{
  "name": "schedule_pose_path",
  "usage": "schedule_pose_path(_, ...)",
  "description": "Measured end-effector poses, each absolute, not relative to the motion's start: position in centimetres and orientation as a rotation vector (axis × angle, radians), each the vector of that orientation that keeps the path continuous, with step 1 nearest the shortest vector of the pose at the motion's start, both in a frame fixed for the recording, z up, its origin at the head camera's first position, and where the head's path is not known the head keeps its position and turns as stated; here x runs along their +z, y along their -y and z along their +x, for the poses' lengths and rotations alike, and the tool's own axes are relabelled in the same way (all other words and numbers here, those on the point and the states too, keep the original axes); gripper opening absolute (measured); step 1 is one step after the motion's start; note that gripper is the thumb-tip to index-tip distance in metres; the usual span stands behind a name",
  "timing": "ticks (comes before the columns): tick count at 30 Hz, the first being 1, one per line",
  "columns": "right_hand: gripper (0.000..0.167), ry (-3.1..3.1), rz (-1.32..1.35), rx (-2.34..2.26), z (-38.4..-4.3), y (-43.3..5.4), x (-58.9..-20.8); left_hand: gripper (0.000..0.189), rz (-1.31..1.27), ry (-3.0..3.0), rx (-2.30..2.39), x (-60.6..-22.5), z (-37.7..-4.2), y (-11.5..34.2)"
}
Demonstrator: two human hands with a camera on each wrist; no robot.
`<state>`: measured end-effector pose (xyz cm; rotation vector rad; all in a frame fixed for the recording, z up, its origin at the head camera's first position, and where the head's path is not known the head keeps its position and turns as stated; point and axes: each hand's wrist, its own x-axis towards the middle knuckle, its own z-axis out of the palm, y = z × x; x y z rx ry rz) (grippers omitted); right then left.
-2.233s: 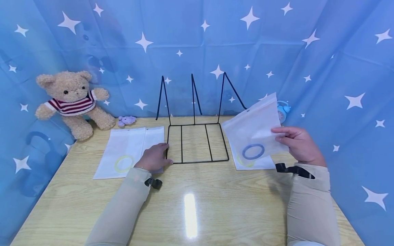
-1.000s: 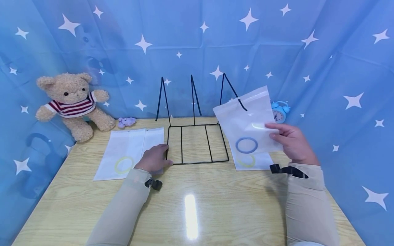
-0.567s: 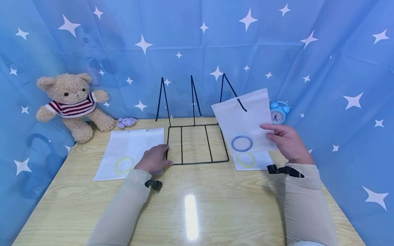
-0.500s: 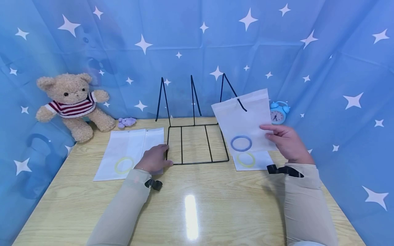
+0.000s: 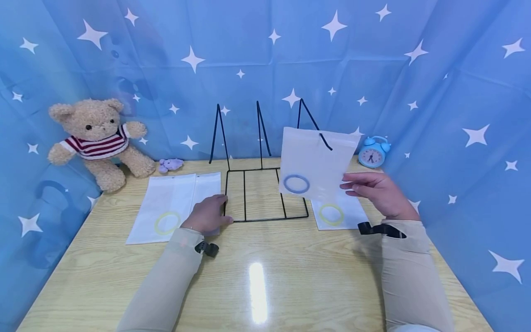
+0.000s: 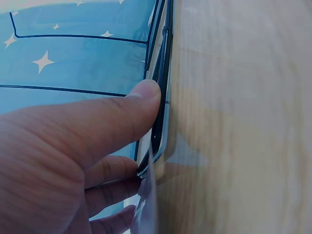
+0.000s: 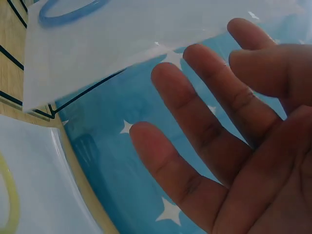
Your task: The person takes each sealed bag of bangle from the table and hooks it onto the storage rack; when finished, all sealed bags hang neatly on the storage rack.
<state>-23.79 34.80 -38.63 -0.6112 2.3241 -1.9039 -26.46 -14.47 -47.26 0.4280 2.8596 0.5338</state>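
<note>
A black wire rack [image 5: 245,196] with three upright hooks stands mid-table. My left hand [image 5: 207,213] holds the left side of its base; in the left wrist view the thumb [image 6: 144,100] presses the black wire, with the fingers behind. From the rack's right hook hangs a whitish zip bag [image 5: 317,154] with a blue ring [image 5: 285,183] showing low in it. Just right of that bag is my right hand [image 5: 379,193], holding nothing; the right wrist view shows its fingers [image 7: 170,161] spread and apart from the bag's edge.
Under the hanging bag, another white bag [image 5: 348,214] with a yellow ring [image 5: 331,224] lies on the table. Two more white bags [image 5: 145,221] lie left of the rack. A teddy bear [image 5: 94,124], a small purple toy [image 5: 171,165] and a blue alarm clock [image 5: 372,154] stand at the back.
My right hand brought the blue-ring bag leftward onto the right hook and let go of it. The bag has swung left and hangs there. My left hand stays on the rack.
</note>
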Motion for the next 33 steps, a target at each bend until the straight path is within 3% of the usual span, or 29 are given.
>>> schedule_pose_path(6, 0.041, -2.449, -0.580, -1.607, -23.9, -34.7, -38.5, 0.081, 0.425, -2.866, 0.551, -47.0, -26.4, 14.5)
schedule_pose_path(16, 0.046, -2.369, -0.802, -1.392, -24.9, -34.5, -39.6, 0.079, 0.431, -2.869, 0.559, -46.7, -26.1, 14.4)
schedule_pose_path(33, 0.040, -2.396, -0.513, -1.574, -24.4, -33.1, -40.0, 0.080, 0.437, -2.876, 0.546, -47.4, -26.2, 14.4)
